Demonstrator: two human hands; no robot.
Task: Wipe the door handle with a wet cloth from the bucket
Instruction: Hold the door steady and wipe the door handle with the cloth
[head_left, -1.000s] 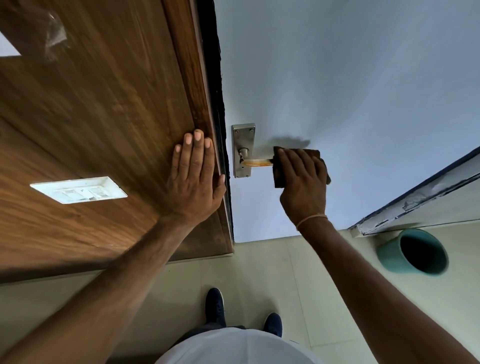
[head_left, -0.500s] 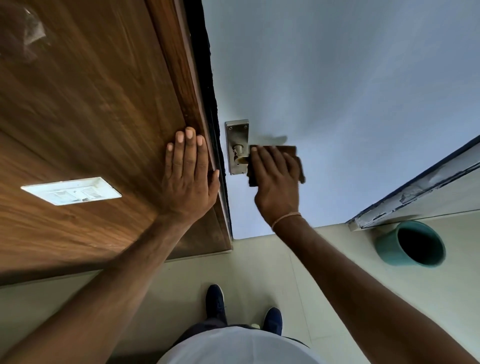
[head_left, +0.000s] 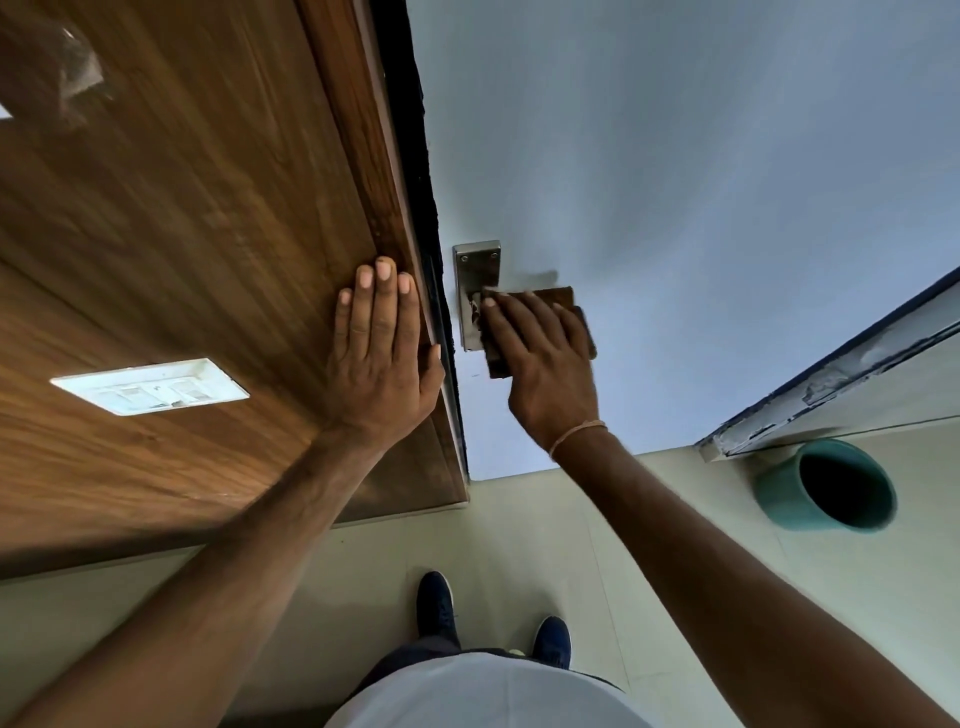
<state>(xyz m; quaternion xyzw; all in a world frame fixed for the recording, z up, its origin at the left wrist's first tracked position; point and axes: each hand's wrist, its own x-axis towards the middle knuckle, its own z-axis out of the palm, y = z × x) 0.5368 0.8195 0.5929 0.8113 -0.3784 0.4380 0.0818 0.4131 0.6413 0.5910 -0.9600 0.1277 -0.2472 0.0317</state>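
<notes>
A steel door handle plate (head_left: 475, 267) is fixed near the left edge of the pale blue door (head_left: 675, 182). The lever itself is almost wholly hidden. My right hand (head_left: 545, 358) presses a dark brown cloth (head_left: 563, 297) over the lever, right against the plate. My left hand (head_left: 382, 353) lies flat with spread fingers on the brown wooden panel (head_left: 182, 234) beside the door's edge, holding nothing. A teal bucket (head_left: 779, 493) stands on the floor at the lower right; its inside looks dark.
A white switch plate (head_left: 150, 387) is set in the wooden panel to the left. A chipped pale frame (head_left: 831, 379) runs along the right by the bucket. My dark blue shoes (head_left: 436, 605) stand on the cream tiled floor below.
My right hand has slid the cloth leftward along the lever, from its outer end up to the steel plate. My left hand has stayed flat on the wooden panel.
</notes>
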